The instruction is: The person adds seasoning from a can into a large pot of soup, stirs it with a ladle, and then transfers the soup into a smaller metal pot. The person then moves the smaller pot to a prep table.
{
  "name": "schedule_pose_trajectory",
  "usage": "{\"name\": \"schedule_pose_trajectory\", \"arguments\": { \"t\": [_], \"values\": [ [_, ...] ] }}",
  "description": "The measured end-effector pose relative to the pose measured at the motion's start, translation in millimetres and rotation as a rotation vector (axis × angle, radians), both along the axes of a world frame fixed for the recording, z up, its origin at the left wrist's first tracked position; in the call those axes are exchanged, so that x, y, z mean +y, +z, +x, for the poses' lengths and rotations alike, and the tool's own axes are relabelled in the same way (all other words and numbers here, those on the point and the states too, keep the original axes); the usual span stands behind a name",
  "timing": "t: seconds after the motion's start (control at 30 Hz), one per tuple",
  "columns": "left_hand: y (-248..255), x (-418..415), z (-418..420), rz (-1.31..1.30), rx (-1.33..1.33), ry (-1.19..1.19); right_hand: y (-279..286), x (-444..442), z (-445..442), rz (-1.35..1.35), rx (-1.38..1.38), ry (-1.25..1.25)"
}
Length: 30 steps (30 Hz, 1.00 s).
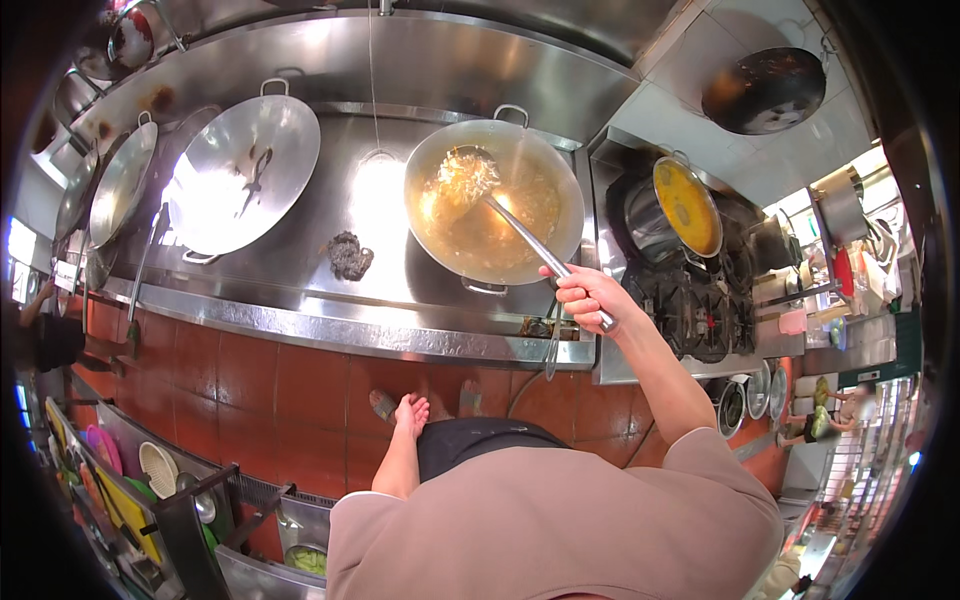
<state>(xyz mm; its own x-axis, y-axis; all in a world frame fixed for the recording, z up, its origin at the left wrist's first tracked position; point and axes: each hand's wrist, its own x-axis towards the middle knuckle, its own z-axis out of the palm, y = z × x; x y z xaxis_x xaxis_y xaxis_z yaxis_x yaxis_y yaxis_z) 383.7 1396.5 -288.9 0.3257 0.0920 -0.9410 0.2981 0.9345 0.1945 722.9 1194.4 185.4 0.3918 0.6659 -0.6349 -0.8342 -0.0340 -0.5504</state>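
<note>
My right hand [592, 296] grips the metal handle of a long ladle [529, 234], close to its end. The ladle's bowl is down in a large two-handled wok [570, 202], heaped with pale and orange shredded food [469, 176]. Around it the wok holds a cloudy, yellowish-brown liquid [517, 244] with small bits in it. My left hand [412, 415] hangs low beside my dark trousers, palm partly turned up, its fingers loosely bent and holding nothing.
On the steel range [330, 180] are another large wok [247, 165] and a dark scouring-pad clump [349, 256]. To the right, a pan of yellow food [686, 206] sits by gas burners [705, 315]. People stand far left and far right. Behind me is a steel cart [247, 574].
</note>
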Motion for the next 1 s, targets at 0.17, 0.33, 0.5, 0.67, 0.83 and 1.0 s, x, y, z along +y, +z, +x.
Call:
{"name": "schedule_pose_trajectory", "arguments": {
  "t": [0.17,0.33,0.5,0.67,0.83,1.0],
  "values": [
    [2,-16,24,-0.066,-0.011,-0.006,37,-9,-3,-0.132,-0.256,0.037],
    [-1,-46,79,-0.150,-0.134,0.039,47,-20,-5,-0.263,-0.512,0.056],
    [-31,-72,119,-0.274,-0.259,0.096,47,-22,-7,-0.426,-0.801,0.058],
    [-52,-87,132,-0.307,-0.291,0.094,11,-37,-10,-0.702,-1.326,0.056],
    [-38,-92,126,-0.323,-0.287,0.069,-33,-47,9,-0.811,-1.360,0.131],
    [3,-75,100,0.031,-0.118,-0.254,-38,-58,14,-1.026,-0.992,0.405]
  ]
}}
